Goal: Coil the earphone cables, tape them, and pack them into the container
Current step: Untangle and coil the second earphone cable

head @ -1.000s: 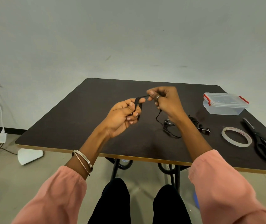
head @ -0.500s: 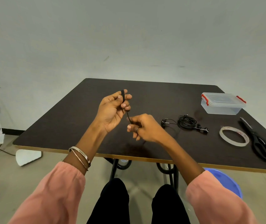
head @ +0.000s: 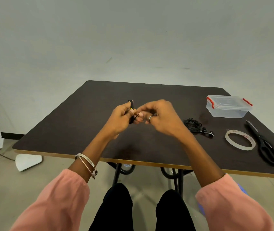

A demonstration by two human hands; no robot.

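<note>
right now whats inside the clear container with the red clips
The clear container stands shut on the table, and nothing shows through its walls. One coiled earphone lies beside it, outside. Its far corners are too blurred to rule out something small.

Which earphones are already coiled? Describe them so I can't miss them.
Start at the clear container with red clips, at the table's far right. Just left of it, nearer you, lies the black coiled earphone bundle, the only cable resting on the table, not in a hand.

Bare room, plain wall (head: 133,39), work table (head: 86,117)
</note>
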